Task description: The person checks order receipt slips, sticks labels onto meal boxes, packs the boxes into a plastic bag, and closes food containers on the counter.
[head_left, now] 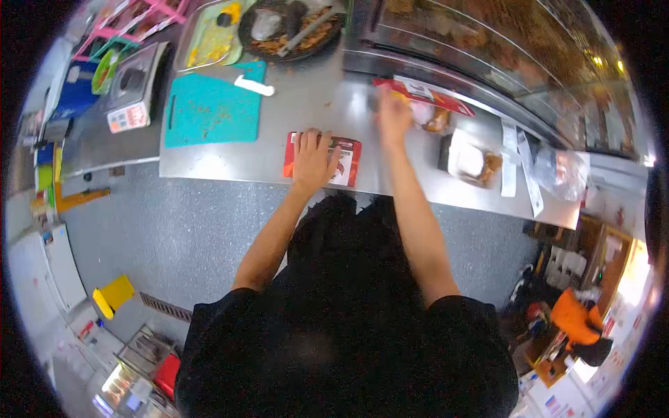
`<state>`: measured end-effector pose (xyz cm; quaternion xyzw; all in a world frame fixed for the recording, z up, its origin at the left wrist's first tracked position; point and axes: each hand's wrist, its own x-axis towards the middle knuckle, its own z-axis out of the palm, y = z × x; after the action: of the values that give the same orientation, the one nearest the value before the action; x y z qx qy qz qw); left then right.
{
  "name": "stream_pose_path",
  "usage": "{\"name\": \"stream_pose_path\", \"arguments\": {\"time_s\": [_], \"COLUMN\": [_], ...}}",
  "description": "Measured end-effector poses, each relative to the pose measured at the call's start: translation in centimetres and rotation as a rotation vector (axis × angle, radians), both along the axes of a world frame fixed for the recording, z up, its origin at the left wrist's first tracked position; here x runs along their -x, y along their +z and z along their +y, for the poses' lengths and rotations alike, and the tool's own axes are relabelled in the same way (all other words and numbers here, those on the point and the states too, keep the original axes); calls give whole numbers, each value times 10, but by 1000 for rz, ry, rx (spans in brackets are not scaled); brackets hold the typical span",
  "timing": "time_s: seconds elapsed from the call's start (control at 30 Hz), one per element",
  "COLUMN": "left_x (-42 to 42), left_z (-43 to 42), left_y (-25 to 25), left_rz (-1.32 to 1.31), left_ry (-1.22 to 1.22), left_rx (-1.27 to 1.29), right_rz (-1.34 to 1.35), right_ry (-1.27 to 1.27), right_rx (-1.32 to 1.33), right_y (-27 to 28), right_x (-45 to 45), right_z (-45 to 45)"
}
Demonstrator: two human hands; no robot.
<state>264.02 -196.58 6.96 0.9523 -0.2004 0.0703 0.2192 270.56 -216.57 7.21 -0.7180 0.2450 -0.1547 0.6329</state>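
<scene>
My left hand (313, 159) lies on a red printed packet (346, 155) near the steel counter's front edge. Its fingers are spread over the packet's upper side. To the right, my right hand (394, 115) is smeared by motion, so its fingers cannot be made out. It is by the left end of a long red package (446, 99) lying along the back of the counter; whether it touches this is unclear. Just beside that hand are wrapped food items (428, 117), pinkish and brown.
On the left sit a turquoise cutting board (214, 111) with crumbs, a white-handled utensil (254, 86), a dark pan (293, 31) of food and a weighing scale (134, 87). On the right are a dark tray (446, 152), white strips (509, 159) and a clear plastic bag (561, 171).
</scene>
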Motion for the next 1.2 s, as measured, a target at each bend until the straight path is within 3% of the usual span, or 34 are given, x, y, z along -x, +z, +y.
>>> {"name": "stream_pose_path", "arguments": {"time_s": [0.03, 0.1, 0.17, 0.23, 0.27, 0.3, 0.37, 0.4, 0.43, 0.47, 0.5, 0.57, 0.63, 0.73, 0.83, 0.87, 0.97, 1.0, 1.1, 1.2], "left_x": [-3, -10, -25, -34, -40, -43, -53, -56, -54, -48, -40, -17, 4, 16, 19, 16, 9, 7, -5, 2], "left_z": [8, 25, 52, 72, 84, 94, 111, 114, 111, 101, 88, 52, 18, -7, -22, -28, -35, -37, -29, -28], "left_y": [-1, -6, -8, -7, -7, -6, -6, -12, -5, 8, 20, 41, 31, 22, 4, -4, 5, 5, 2, 21], "left_rz": [1, -56, -113, -139, -144, -127, -109, -126, -114, -98, -79, 120, 87, 102, 62, 111, 507, 495, 550, 564], "left_ry": [3, 29, 51, 56, 46, 22, -30, -14, -3, 6, 7, -26, -57, 121, 226, 217, 98, 103, 78, 173], "left_rx": [-3, 23, 19, 9, 19, 30, 49, 26, 69, 114, 160, 237, 341, 336, 353, 448, 263, 283, 481, 872], "right_rz": [52, -17, -78, 47, 19, -110, -20, 101, 238, 217, 267, 350, 409, 449, 84, 83, 394, 577, 377, 212], "right_ry": [-83, -206, -316, -46, 67, 153, 343, 455, 491, 602, 612, 612, 601, 434, 167, 146, 390, 409, 175, 127], "right_rx": [-276, -335, -219, -175, -142, 38, 345, 319, 228, 534, 530, 576, 676, 726, 824, 893, 290, 48, -367, -458], "right_y": [13, -9, 4, -28, -14, -39, -3, 38, 30, 41, 60, 85, 92, 91, 64, 47, -19, -19, -2, 16], "right_x": [-17, -40, -34, -4, 23, 44, 98, 116, 136, 149, 158, 171, 177, 172, 156, 154, 155, 150, 159, 163], "right_z": [-10, -18, -3, -21, -14, -18, -9, -6, -19, -29, -34, -44, -58, -74, -73, -76, -103, -103, -84, -78]}}
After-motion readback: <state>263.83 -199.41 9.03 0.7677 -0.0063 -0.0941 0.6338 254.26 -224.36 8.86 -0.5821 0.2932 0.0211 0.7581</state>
